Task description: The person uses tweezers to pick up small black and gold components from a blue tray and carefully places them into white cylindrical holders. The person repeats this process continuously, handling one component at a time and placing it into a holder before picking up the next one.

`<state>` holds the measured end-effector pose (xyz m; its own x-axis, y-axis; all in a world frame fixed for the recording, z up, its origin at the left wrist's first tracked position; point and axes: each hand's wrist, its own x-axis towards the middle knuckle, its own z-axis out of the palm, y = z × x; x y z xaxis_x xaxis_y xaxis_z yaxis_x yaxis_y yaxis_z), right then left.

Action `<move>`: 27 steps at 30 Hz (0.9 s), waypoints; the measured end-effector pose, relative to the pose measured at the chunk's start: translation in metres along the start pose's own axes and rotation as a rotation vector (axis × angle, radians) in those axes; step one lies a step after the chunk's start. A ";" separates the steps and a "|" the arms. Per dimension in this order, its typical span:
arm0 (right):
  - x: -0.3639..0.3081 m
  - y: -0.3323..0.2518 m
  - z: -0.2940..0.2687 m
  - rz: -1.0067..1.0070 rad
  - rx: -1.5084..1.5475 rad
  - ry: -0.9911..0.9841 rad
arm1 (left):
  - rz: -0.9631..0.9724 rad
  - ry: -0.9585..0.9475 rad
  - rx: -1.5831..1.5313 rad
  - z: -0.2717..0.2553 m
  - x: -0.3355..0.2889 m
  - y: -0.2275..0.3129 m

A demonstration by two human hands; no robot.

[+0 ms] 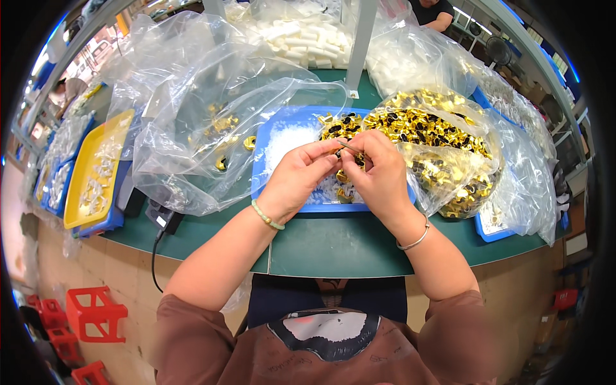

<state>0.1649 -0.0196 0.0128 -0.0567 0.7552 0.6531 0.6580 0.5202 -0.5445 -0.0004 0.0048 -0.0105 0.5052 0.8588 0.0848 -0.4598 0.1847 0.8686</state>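
Note:
Both my hands meet over a shallow blue tray [260, 168]. My left hand [297, 174] is closed in a pinch on a small gold-and-black cap [339, 154], mostly covered by the fingertips. Close against it, my right hand [380, 172] pinches a thin dark stick-like piece [348, 147]; its exact kind cannot be made out. Small white plastic pieces [287, 142] are heaped in the tray's left side. Loose shiny gold caps [340, 125] lie at the tray's far right and below my fingers.
A clear bag full of gold caps [443, 144] bulges right of the tray. Clear plastic bags [186, 154] spread at left, beside a yellow tray [80, 192]. White cylinders [308, 42] pile up behind a metal post [361, 48]. Red stools [96, 314] stand on the floor.

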 end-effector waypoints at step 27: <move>0.001 0.001 -0.007 0.203 0.223 -0.017 | 0.040 0.186 0.156 0.008 -0.001 -0.003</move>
<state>0.1706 -0.0204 0.0165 0.0453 0.8586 0.5106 0.4760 0.4309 -0.7667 0.0060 0.0000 -0.0094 0.3391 0.9398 0.0424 -0.3509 0.0845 0.9326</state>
